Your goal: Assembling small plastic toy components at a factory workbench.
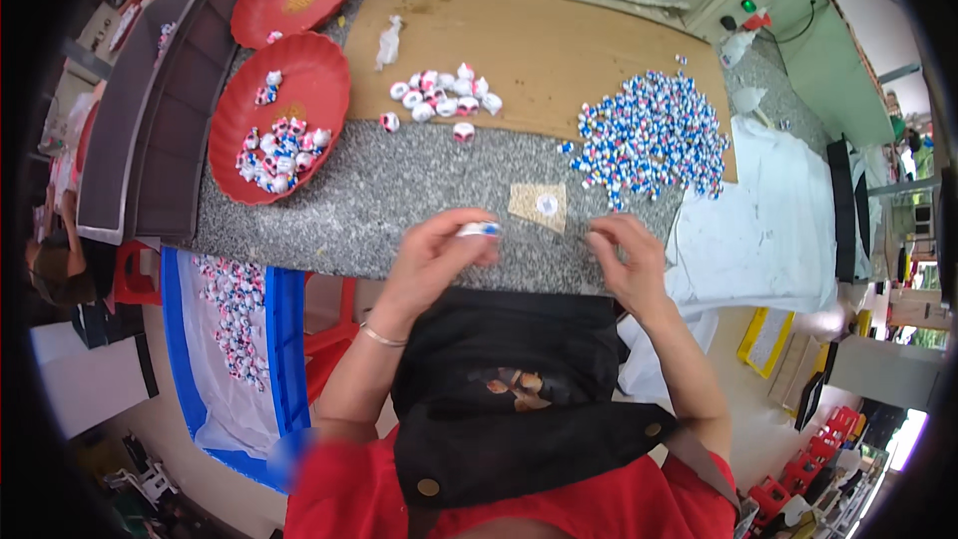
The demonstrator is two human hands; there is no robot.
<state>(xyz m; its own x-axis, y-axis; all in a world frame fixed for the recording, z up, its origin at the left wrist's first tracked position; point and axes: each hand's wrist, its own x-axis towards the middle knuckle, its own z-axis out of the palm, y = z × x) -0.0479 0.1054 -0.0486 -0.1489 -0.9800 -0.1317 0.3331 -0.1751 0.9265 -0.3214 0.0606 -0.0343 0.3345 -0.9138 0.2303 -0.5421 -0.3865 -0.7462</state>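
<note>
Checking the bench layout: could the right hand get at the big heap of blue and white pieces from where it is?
Probably yes. The right hand rests at the counter's near edge, and the heap lies just beyond it with only bare counter between.

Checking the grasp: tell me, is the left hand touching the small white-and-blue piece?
Touching: the head view shows the left hand pinching the small white-and-blue piece between fingertips.
</note>
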